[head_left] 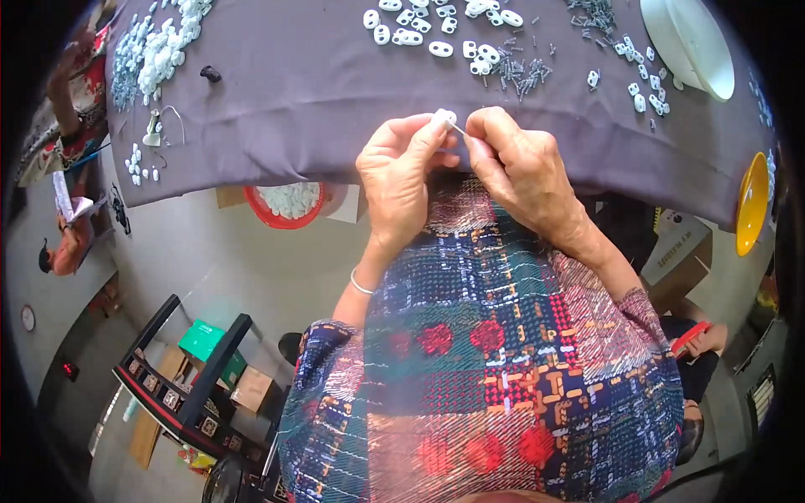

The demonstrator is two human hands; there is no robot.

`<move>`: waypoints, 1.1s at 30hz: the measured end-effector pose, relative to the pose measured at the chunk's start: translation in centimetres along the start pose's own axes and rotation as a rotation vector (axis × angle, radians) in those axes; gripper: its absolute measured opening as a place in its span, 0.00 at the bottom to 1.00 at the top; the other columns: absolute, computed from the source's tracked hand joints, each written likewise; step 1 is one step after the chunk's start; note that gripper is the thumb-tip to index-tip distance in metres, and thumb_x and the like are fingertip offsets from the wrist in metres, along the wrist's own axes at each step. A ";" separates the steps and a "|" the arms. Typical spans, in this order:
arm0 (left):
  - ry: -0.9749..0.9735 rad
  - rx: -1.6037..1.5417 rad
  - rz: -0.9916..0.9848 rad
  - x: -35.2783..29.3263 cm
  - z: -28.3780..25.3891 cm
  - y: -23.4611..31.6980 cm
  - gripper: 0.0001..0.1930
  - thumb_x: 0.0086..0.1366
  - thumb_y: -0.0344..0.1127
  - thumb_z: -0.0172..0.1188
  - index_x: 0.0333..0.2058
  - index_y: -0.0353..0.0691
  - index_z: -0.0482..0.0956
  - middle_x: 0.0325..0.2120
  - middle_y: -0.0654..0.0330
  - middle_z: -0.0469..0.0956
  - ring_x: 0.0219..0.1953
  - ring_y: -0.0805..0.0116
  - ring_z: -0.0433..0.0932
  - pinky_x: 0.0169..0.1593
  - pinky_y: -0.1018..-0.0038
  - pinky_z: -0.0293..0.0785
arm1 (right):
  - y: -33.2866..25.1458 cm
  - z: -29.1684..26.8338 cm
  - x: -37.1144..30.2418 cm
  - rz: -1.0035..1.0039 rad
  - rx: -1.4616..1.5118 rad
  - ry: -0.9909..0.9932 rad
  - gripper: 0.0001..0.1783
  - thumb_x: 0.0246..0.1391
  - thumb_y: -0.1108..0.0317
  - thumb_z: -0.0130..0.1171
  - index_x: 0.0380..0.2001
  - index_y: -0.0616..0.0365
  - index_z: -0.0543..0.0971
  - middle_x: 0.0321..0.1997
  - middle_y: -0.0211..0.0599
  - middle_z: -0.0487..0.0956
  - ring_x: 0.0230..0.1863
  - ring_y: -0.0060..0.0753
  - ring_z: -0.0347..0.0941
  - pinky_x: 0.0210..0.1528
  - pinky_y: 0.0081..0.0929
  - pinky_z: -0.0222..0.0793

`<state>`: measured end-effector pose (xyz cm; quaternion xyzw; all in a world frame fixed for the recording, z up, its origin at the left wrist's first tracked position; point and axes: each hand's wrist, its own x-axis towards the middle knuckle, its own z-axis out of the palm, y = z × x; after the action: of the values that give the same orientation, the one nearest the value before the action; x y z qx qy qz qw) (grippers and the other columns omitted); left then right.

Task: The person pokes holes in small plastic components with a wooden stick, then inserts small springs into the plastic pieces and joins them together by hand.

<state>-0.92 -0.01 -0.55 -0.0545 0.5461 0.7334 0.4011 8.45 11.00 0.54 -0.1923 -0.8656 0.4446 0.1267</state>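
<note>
My left hand (396,172) pinches a small white plastic cord lock (447,116) between thumb and fingertips, just in front of the cloth's near edge. My right hand (527,163) is closed on a thin pale strand (459,130), whose tip meets the cord lock; whether it is a cord or a stiff pin I cannot tell. Farther up the purple-grey cloth (293,75) lie loose white cord locks (440,49) with two holes each. Beside them is a heap of small metal springs (524,77).
A white bowl (689,50) tilts at the far right, with a yellow bowl (751,204) at the right edge. White parts pile up (163,59) at the far left. Below the table edge stands a red-rimmed tub (285,220) of white pieces. A dark chair (180,394) stands lower left; other people are nearby.
</note>
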 end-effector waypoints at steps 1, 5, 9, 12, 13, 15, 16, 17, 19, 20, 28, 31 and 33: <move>-0.005 0.015 0.010 0.0 0.0 -0.1 0.07 0.57 0.27 0.60 0.34 0.32 0.75 0.28 0.58 0.78 0.28 0.74 0.77 0.29 0.81 0.76 | 0.0 0.0 0.0 0.021 0.000 -0.008 0.06 0.50 0.78 0.53 0.33 0.63 0.70 0.24 0.44 0.75 0.24 0.42 0.76 0.25 0.29 0.69; -0.003 0.031 0.018 0.1 -0.1 -0.2 0.06 0.57 0.27 0.60 0.33 0.32 0.75 0.27 0.58 0.78 0.28 0.74 0.77 0.29 0.81 0.76 | 0.3 0.2 0.1 0.045 -0.064 -0.036 0.06 0.50 0.76 0.53 0.33 0.63 0.71 0.24 0.47 0.74 0.24 0.47 0.74 0.25 0.32 0.68; -0.012 0.039 0.010 0.1 -0.2 -0.4 0.06 0.57 0.26 0.59 0.34 0.33 0.75 0.29 0.57 0.78 0.29 0.72 0.77 0.30 0.79 0.76 | 0.5 0.4 -0.1 0.001 -0.093 -0.025 0.05 0.50 0.74 0.54 0.32 0.62 0.71 0.22 0.48 0.73 0.23 0.49 0.72 0.24 0.35 0.66; -0.020 0.065 0.041 0.1 -0.1 -0.4 0.06 0.57 0.26 0.59 0.33 0.33 0.75 0.28 0.57 0.78 0.29 0.74 0.77 0.30 0.80 0.75 | -0.3 0.3 0.1 0.024 -0.152 -0.037 0.04 0.50 0.74 0.53 0.30 0.61 0.71 0.22 0.47 0.73 0.23 0.50 0.71 0.23 0.36 0.65; -0.020 0.088 0.067 0.1 -0.1 -0.4 0.06 0.58 0.28 0.59 0.33 0.33 0.74 0.28 0.58 0.78 0.28 0.75 0.76 0.29 0.81 0.75 | -0.6 0.3 0.4 0.041 -0.179 -0.058 0.04 0.50 0.74 0.53 0.30 0.61 0.70 0.21 0.47 0.72 0.23 0.50 0.71 0.23 0.36 0.65; -0.021 0.073 0.067 0.1 -0.2 -0.3 0.06 0.58 0.28 0.59 0.34 0.33 0.75 0.28 0.58 0.78 0.28 0.76 0.76 0.29 0.81 0.75 | -0.6 0.3 0.4 0.058 -0.208 -0.077 0.03 0.50 0.74 0.53 0.29 0.61 0.70 0.21 0.47 0.72 0.23 0.50 0.71 0.23 0.36 0.65; -0.019 0.056 0.067 0.1 -0.2 -0.3 0.07 0.58 0.27 0.59 0.35 0.33 0.75 0.28 0.58 0.78 0.28 0.76 0.76 0.29 0.82 0.75 | -0.4 0.5 0.3 0.064 -0.135 -0.050 0.03 0.50 0.74 0.52 0.29 0.61 0.70 0.21 0.47 0.72 0.23 0.49 0.71 0.23 0.35 0.65; -0.018 0.059 0.070 0.1 -0.2 -0.3 0.07 0.58 0.27 0.59 0.35 0.33 0.75 0.28 0.58 0.78 0.28 0.76 0.76 0.29 0.82 0.75 | -0.3 0.7 0.3 0.066 -0.057 -0.024 0.03 0.50 0.75 0.52 0.29 0.62 0.71 0.21 0.47 0.72 0.22 0.49 0.71 0.23 0.34 0.65; -0.016 0.032 0.017 0.1 0.0 -0.1 0.07 0.59 0.27 0.58 0.36 0.32 0.75 0.28 0.59 0.77 0.28 0.77 0.75 0.30 0.82 0.75 | -0.1 0.8 0.2 0.060 -0.014 -0.013 0.03 0.50 0.76 0.52 0.30 0.62 0.71 0.21 0.47 0.72 0.22 0.47 0.71 0.24 0.33 0.65; -0.015 0.033 0.017 0.1 0.0 -0.1 0.07 0.59 0.27 0.58 0.36 0.32 0.75 0.28 0.59 0.77 0.28 0.77 0.75 0.30 0.82 0.75 | -0.1 0.8 0.1 0.060 0.024 -0.003 0.03 0.51 0.77 0.51 0.31 0.63 0.71 0.21 0.47 0.72 0.22 0.46 0.72 0.24 0.31 0.66; -0.122 -0.025 0.028 0.2 -0.6 -0.2 0.08 0.61 0.28 0.56 0.38 0.32 0.75 0.30 0.61 0.77 0.30 0.77 0.75 0.33 0.82 0.73 | -0.4 1.7 0.3 0.063 0.105 0.079 0.04 0.52 0.76 0.50 0.33 0.64 0.72 0.22 0.45 0.74 0.22 0.39 0.73 0.24 0.28 0.66; -0.118 -0.004 0.033 0.3 -0.6 -0.1 0.08 0.61 0.28 0.55 0.38 0.32 0.75 0.30 0.62 0.77 0.30 0.78 0.74 0.34 0.83 0.72 | -0.4 1.8 0.4 0.069 0.095 0.087 0.04 0.53 0.76 0.50 0.33 0.64 0.73 0.22 0.43 0.74 0.22 0.37 0.73 0.24 0.27 0.66; -0.100 0.009 0.044 0.3 -0.3 0.0 0.08 0.62 0.29 0.55 0.37 0.31 0.76 0.28 0.62 0.76 0.28 0.79 0.73 0.31 0.83 0.73 | -0.6 1.7 0.4 0.075 0.098 0.076 0.04 0.53 0.76 0.50 0.33 0.64 0.73 0.22 0.43 0.74 0.21 0.35 0.72 0.24 0.26 0.66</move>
<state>-1.20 -0.17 -0.84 -0.0039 0.5298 0.7415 0.4118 7.27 9.64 0.12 -0.2350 -0.8294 0.4836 0.1519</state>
